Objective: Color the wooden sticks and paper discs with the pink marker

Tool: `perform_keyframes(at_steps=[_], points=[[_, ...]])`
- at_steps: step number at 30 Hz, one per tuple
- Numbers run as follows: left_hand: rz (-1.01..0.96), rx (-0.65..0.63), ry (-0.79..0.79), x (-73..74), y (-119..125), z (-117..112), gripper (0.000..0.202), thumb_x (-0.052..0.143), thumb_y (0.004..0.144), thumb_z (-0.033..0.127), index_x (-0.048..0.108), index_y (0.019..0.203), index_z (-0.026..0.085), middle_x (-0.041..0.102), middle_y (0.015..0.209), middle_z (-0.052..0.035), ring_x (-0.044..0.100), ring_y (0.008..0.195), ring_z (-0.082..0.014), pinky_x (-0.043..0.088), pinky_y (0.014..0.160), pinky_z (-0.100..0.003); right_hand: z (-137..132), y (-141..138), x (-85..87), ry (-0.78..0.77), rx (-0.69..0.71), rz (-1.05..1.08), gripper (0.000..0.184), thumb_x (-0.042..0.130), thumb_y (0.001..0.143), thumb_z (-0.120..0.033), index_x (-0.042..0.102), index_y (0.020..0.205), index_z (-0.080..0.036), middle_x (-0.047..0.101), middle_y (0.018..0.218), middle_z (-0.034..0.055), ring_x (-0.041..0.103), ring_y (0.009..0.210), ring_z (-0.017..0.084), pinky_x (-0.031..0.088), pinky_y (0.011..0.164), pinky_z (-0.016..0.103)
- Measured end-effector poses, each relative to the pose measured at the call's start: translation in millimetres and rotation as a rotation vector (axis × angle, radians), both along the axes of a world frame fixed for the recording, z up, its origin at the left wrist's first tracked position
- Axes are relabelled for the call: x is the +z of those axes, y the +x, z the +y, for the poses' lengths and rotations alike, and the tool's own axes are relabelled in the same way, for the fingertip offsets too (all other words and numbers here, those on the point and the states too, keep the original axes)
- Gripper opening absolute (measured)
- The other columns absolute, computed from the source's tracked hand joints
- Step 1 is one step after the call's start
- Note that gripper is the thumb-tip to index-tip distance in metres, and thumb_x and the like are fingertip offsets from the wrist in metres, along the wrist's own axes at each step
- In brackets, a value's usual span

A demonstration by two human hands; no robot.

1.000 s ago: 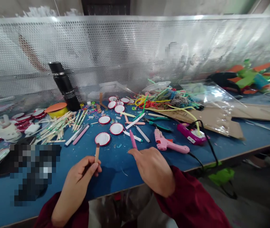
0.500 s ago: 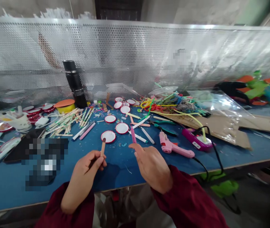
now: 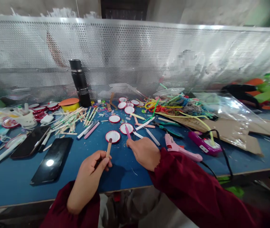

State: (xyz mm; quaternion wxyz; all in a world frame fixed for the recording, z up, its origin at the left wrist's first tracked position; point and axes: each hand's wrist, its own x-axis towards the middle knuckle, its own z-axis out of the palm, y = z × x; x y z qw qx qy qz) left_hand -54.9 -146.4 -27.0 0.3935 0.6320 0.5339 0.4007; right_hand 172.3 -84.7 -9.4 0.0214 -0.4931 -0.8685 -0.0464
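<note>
My left hand (image 3: pixel 91 174) pinches a flat wooden craft stick (image 3: pixel 108 148) between thumb and fingers. The stick points up and has a dark brown tip. Beyond it lies a round white disc with a red rim (image 3: pixel 116 136). In my right hand (image 3: pixel 146 153) is a slim pink pen-shaped tool (image 3: pixel 127 133), its tip over another red-rimmed disc (image 3: pixel 123 129); whether they touch I cannot tell. Several more such discs lie behind. White and pink pens (image 3: pixel 92 130) rest to the left. A pink glue gun (image 3: pixel 182 151) lies right of my right hand.
Two phones (image 3: pixel 51 161) lie at the left, near a pile of wooden sticks (image 3: pixel 70 118). A black bottle (image 3: pixel 80 84) stands by the perforated metal screen (image 3: pixel 135 53). Tangled cords, pliers (image 3: pixel 170 130), a purple power strip (image 3: pixel 203 144) and cardboard (image 3: pixel 232 129) fill the right.
My right hand has moved forward and left relative to the table, bringing the pink tool over a disc. My left hand still holds the stick. The view has shifted slightly.
</note>
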Motion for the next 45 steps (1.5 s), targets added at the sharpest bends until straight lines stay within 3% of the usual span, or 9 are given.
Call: perform_keyframes(at_steps=[13, 22, 29, 35, 39, 45], points=[[0.010, -0.023, 0.007, 0.4, 0, 0, 0.029, 0.050, 0.096, 0.043, 0.066, 0.091, 0.019, 0.069, 0.081, -0.0020, 0.061, 0.074, -0.0150, 0.046, 0.071, -0.026, 6, 4, -0.7, -0.079, -0.029, 0.133, 0.024, 0.045, 0.100, -0.030, 0.061, 0.117, -0.022, 0.076, 0.096, 0.0041, 0.069, 0.086, 0.018, 0.036, 0.074, 0.030], [0.021, -0.015, 0.016, 0.0, 0, -1, 0.027, 0.050, 0.096, 0.040, 0.066, 0.088, 0.020, 0.069, 0.081, -0.0026, 0.062, 0.075, -0.0159, 0.047, 0.073, -0.026, 6, -1, -1.2, -0.017, -0.091, 0.075, 0.023, 0.055, 0.097, -0.035, 0.058, 0.112, -0.017, 0.075, 0.089, 0.0057, 0.069, 0.082, 0.021, 0.033, 0.071, 0.033], [0.020, -0.006, 0.026, 0.7, 0, -2, 0.028, 0.051, 0.096, 0.041, 0.068, 0.090, 0.020, 0.070, 0.080, -0.0022, 0.061, 0.072, -0.0156, 0.047, 0.071, -0.025, 6, -7, 7.9, 0.088, -0.214, 0.012, 0.033, 0.050, 0.098, -0.045, 0.064, 0.105, -0.016, 0.075, 0.087, 0.0106, 0.070, 0.080, 0.024, 0.033, 0.069, 0.033], [0.027, -0.010, 0.025, -1.1, -1, -1, 0.030, 0.050, 0.096, 0.044, 0.067, 0.091, 0.020, 0.070, 0.080, -0.0031, 0.062, 0.073, -0.0165, 0.046, 0.072, -0.027, 23, -1, 12.1, 0.114, -0.114, -0.042, 0.031, 0.040, 0.102, -0.030, 0.069, 0.101, -0.018, 0.076, 0.086, 0.0096, 0.068, 0.078, 0.022, 0.034, 0.069, 0.033], [0.029, -0.005, 0.032, -0.6, 0, -1, 0.030, 0.050, 0.096, 0.043, 0.068, 0.092, 0.020, 0.070, 0.079, -0.0028, 0.062, 0.072, -0.0163, 0.046, 0.072, -0.027, 36, -3, 14.7, 0.131, -0.089, -0.126, 0.027, 0.044, 0.097, -0.019, 0.071, 0.096, -0.016, 0.075, 0.086, 0.0121, 0.069, 0.081, 0.025, 0.035, 0.072, 0.035], [0.023, -0.007, 0.003, 1.2, 1, -2, 0.032, 0.049, 0.096, 0.045, 0.068, 0.092, 0.020, 0.070, 0.080, -0.0029, 0.061, 0.073, -0.0166, 0.046, 0.072, -0.027, 51, -3, 13.0, 0.150, -0.074, -0.150, 0.027, 0.046, 0.095, -0.018, 0.073, 0.097, -0.018, 0.076, 0.085, 0.0125, 0.070, 0.083, 0.027, 0.038, 0.073, 0.035]])
